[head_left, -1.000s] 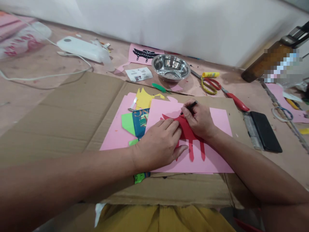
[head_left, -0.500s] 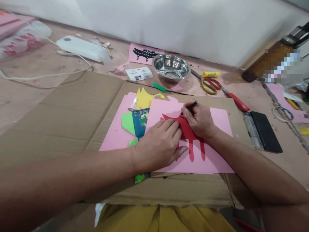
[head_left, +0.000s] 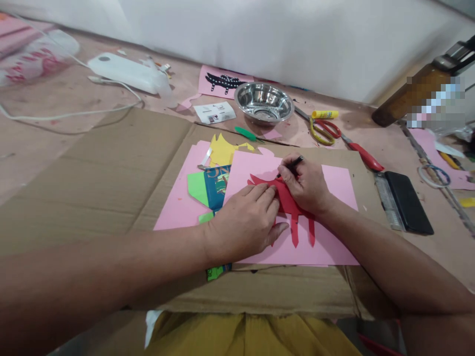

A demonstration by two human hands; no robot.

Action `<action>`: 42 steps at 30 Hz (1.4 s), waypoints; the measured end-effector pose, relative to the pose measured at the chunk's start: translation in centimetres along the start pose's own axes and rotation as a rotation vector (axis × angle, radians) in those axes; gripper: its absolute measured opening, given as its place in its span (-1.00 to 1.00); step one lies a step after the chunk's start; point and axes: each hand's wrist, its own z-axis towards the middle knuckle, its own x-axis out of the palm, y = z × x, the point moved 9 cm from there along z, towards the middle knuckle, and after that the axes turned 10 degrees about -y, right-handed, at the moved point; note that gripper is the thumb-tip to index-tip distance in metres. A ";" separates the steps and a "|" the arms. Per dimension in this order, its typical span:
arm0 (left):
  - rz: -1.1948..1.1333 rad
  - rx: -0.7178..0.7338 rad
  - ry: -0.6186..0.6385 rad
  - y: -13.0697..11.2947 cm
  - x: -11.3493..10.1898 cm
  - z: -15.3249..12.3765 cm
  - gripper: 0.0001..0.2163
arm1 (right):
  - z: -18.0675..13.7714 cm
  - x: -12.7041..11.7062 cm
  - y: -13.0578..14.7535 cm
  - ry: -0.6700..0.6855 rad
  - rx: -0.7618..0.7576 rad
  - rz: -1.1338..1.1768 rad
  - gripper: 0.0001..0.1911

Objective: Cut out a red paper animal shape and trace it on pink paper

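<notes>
My left hand [head_left: 247,222] lies flat, its fingers stretched over a red paper animal cutout [head_left: 287,198] and pressing it onto a pink sheet [head_left: 334,247]. In my right hand [head_left: 306,185] is a black pen [head_left: 295,162], pinched between thumb and fingers. The pen's tip meets the cutout's upper edge. Part of the red shape, with its legs pointing toward me, is covered by both hands. Beneath the left side of the sheet show a blue printed booklet [head_left: 215,188] and green paper [head_left: 196,187].
Brown cardboard [head_left: 148,148] lies under the work. Behind it stand a steel bowl [head_left: 264,104], scissors [head_left: 322,131] and a yellow glue stick [head_left: 325,114]. To the right are a red-handled knife [head_left: 366,155], a black phone [head_left: 408,202] and a brown bottle [head_left: 411,91]. Yellow paper scraps [head_left: 222,150] lie near the sheet.
Both hands stay in nearly the same places. The pen's tip has shifted very slightly to the left along the cutout's edge.
</notes>
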 end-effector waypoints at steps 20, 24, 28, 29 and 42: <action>0.008 0.001 0.001 -0.1 -0.1 0.0 -0.60 | 0.5 0.5 0.3 0.077 0.027 0.002 -0.85; 0.006 0.002 -0.002 -0.1 -0.2 -0.1 -0.61 | 0.4 0.4 0.5 0.069 0.011 0.006 -0.85; 0.020 -0.002 0.014 -0.1 0.0 -0.1 -0.60 | 0.2 0.4 0.7 0.066 -0.013 -0.018 -0.82; 0.021 -0.003 0.018 -0.1 0.0 0.0 -0.60 | 0.2 0.5 0.8 0.068 -0.014 -0.022 -0.82; 0.022 0.007 -0.003 -0.1 -0.1 0.0 -0.62 | 0.3 0.8 1.3 0.077 -0.024 -0.002 -0.83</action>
